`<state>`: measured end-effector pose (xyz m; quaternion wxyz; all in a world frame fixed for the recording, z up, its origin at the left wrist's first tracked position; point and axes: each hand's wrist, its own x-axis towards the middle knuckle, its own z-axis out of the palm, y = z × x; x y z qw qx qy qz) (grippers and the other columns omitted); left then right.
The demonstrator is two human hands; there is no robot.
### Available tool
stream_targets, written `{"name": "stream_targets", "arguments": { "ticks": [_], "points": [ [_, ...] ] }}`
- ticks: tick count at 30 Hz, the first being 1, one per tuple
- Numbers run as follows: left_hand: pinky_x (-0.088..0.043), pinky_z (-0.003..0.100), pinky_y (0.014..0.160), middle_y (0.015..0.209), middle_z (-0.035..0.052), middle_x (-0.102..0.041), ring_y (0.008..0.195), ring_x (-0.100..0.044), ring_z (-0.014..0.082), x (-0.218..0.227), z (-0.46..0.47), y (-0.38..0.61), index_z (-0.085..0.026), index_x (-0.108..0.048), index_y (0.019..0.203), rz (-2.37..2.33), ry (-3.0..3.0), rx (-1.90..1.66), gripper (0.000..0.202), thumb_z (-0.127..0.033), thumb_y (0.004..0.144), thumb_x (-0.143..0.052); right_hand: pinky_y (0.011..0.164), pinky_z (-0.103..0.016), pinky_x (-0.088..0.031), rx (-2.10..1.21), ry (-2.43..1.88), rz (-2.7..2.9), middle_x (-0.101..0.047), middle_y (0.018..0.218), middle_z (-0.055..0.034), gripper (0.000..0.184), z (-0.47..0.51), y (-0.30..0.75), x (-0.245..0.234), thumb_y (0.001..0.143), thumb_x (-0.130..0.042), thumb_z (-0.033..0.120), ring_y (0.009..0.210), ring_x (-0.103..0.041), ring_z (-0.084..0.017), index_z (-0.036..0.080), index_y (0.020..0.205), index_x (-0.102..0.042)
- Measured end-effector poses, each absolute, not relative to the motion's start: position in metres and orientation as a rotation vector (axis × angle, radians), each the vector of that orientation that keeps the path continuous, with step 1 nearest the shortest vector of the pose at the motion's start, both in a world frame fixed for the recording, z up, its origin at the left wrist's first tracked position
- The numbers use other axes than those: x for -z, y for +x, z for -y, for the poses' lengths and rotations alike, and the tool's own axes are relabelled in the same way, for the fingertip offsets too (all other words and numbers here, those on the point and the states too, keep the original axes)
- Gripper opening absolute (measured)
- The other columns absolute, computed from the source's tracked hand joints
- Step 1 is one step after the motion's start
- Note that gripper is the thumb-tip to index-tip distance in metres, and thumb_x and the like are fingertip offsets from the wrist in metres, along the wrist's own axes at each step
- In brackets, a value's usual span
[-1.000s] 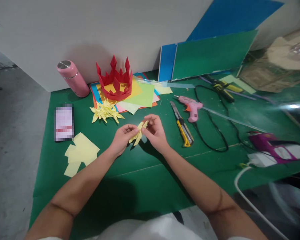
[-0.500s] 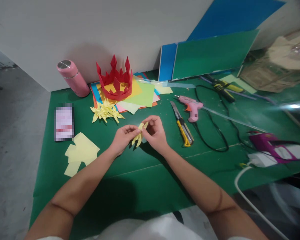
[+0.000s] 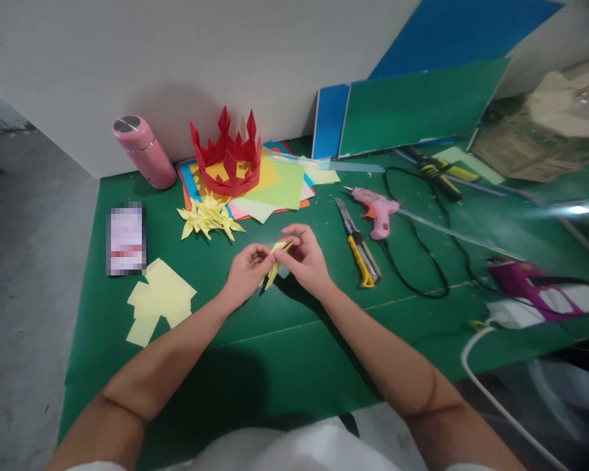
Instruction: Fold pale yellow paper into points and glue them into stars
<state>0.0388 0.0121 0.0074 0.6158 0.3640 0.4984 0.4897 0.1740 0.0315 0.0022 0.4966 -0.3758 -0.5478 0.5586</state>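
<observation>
Between my hands, above the middle of the green table, is a small folded yellow paper piece with pointed ends. The fingers of my left hand pinch it from the left. My right hand closes its thumb and fingers on its right side, and they hide part of the folds. Similar folded yellow paper pieces lie in a pile beyond my left hand. Flat pale-yellow paper squares are spread to the left, near my left forearm.
A red paper crown sits on coloured paper sheets by the wall. A pink bottle and a blurred-out phone-like item are at left. Rightward lie a yellow utility knife, a pink glue gun with its cord, and a power strip.
The folded yellow piece has turned in my fingers and now shows a narrower side. My right-hand fingers have shifted slightly on it; the items on the table stay put.
</observation>
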Motion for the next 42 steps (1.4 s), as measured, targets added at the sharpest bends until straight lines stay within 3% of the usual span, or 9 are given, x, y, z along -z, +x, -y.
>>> {"name": "stream_targets", "arguments": {
  "ticks": [11,18,23,28,32,37,42],
  "points": [
    [-0.051,0.024,0.061,0.067,0.0004,-0.066,0.059,-0.063,0.0106,-0.0075,-0.0107,0.0400,-0.013,-0.059,0.081,-1.096,0.775,-1.042,0.042,-0.044,0.060,-0.080,0.060,-0.022,-0.046,-1.237,-0.939,1.287,-0.047,0.081,0.0033,0.027,-0.0324,0.1725,0.0009,0.077,-0.067,0.031,0.066,-0.050,-0.009,0.026,0.098,-0.050],
    [-0.046,0.021,0.053,0.059,-0.0010,-0.064,0.051,-0.058,0.0081,-0.0091,-0.0106,0.0371,-0.013,-0.060,0.077,-1.138,0.838,-1.029,0.035,-0.042,0.066,-0.075,0.054,-0.023,-0.048,-1.333,-0.934,1.406,-0.055,0.079,0.0015,0.022,-0.0294,0.1750,-0.0037,0.083,-0.062,0.038,0.060,-0.052,-0.008,0.024,0.100,-0.059],
    [-0.050,0.023,0.059,0.061,0.0013,-0.066,0.055,-0.061,0.0094,-0.0069,-0.0131,0.0337,-0.012,-0.062,0.077,-1.097,0.752,-1.035,0.033,-0.039,0.065,-0.076,0.059,-0.024,-0.050,-1.202,-0.994,1.488,-0.059,0.077,0.0012,0.017,-0.0333,0.1784,-0.0034,0.083,-0.063,0.034,0.063,-0.055,-0.010,0.025,0.097,-0.064],
    [-0.051,0.023,0.063,0.073,-0.0005,-0.067,0.063,-0.062,0.0088,-0.0086,-0.0133,0.0358,-0.015,-0.061,0.093,-1.119,0.733,-1.147,0.041,-0.033,0.061,-0.080,0.062,-0.025,-0.052,-1.142,-1.048,1.447,-0.058,0.082,0.0012,0.026,-0.0378,0.1806,0.0027,0.082,-0.063,0.030,0.065,-0.054,-0.010,0.027,0.108,-0.061],
    [-0.048,0.020,0.057,0.073,-0.0027,-0.063,0.060,-0.058,0.0076,-0.0104,-0.0111,0.0359,-0.018,-0.059,0.092,-1.162,0.831,-1.213,0.039,-0.032,0.062,-0.079,0.063,-0.027,-0.054,-1.159,-1.038,1.478,-0.059,0.090,-0.0007,0.029,-0.0356,0.1808,0.0047,0.083,-0.061,0.034,0.071,-0.057,-0.012,0.028,0.111,-0.060],
    [-0.044,0.019,0.056,0.073,-0.0032,-0.060,0.058,-0.053,0.0060,-0.0062,-0.0124,0.0327,-0.018,-0.058,0.089,-1.196,0.909,-1.264,0.032,-0.032,0.067,-0.076,0.077,-0.034,-0.053,-0.976,-1.000,1.684,-0.065,0.098,-0.0047,0.017,-0.0341,0.1808,0.0027,0.085,-0.060,0.032,0.089,-0.062,-0.017,0.025,0.100,-0.065],
    [-0.045,0.020,0.060,0.076,-0.0022,-0.059,0.062,-0.053,0.0076,-0.0011,-0.0136,0.0339,-0.019,-0.056,0.090,-1.189,0.941,-1.289,0.031,-0.026,0.067,-0.074,0.073,-0.032,-0.053,-0.930,-1.006,1.724,-0.065,0.091,-0.0050,0.011,-0.0339,0.1803,0.0016,0.084,-0.061,0.029,0.084,-0.062,-0.017,0.022,0.090,-0.064]
  ]
}}
